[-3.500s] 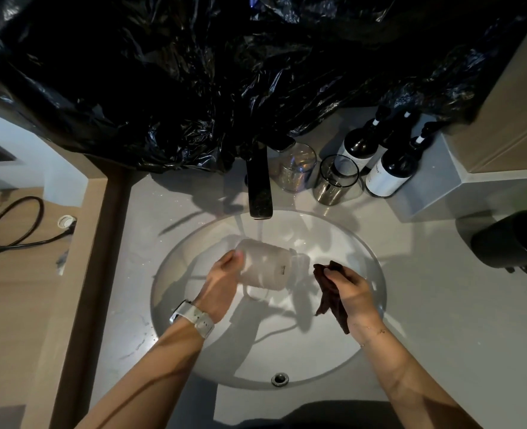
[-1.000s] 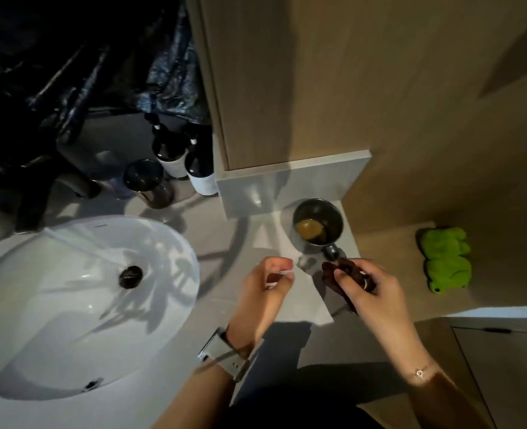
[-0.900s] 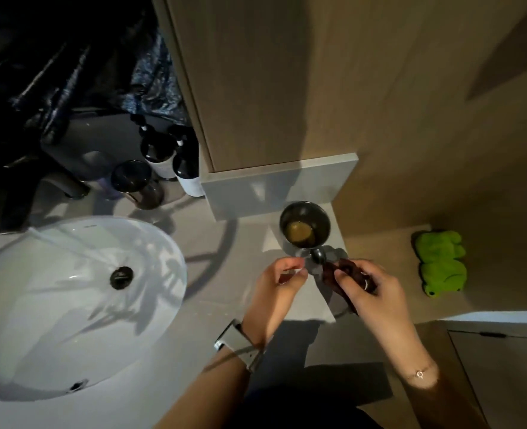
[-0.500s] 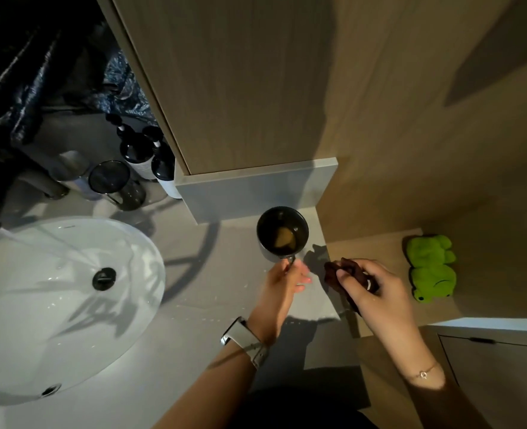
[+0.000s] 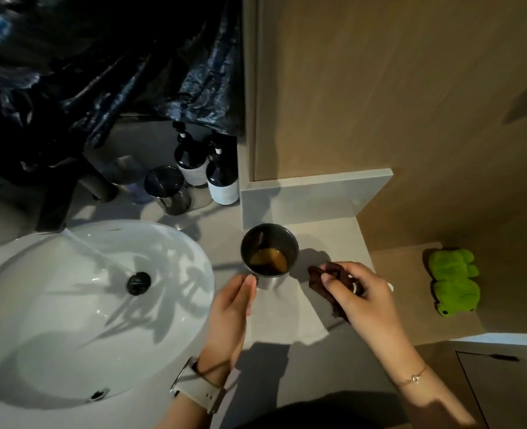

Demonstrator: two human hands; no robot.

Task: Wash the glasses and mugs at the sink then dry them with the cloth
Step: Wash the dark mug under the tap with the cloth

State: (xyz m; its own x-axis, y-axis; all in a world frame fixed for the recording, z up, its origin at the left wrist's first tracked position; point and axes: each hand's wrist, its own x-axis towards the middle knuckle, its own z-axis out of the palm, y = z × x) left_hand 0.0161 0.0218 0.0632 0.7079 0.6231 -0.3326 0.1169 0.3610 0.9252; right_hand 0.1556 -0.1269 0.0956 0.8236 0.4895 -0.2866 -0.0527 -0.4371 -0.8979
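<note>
1. head view, left hand (image 5: 229, 308): seen beside the metal mug (image 5: 269, 253), fingers curled at the mug's near-left side, where the handle is hidden; a pale watch strap (image 5: 201, 390) is worn on the wrist.
2. metal mug: standing upright on the grey counter (image 5: 318, 233), just beyond the left hand's fingertips and left of the right hand; brownish liquid is seen inside.
3. right hand (image 5: 361, 295): fingers bent round a dark cloth (image 5: 321, 278), which is pinched and bunched at the fingertips; a thin bracelet (image 5: 412, 378) is worn on the wrist.
4. white paper sheet (image 5: 284, 317): laid flat on the counter between the two hands, under the mug.
5. white sink (image 5: 70, 335): set left of the left hand; water is seen running from the black tap (image 5: 56, 205) into it; a dark drain (image 5: 138, 283) is noted.
6. dark glass (image 5: 167, 190) and two dark bottles (image 5: 222, 178): placed beyond the left hand, behind the sink.
7. green toy (image 5: 454, 283): lying well right of the right hand on a wooden ledge.
</note>
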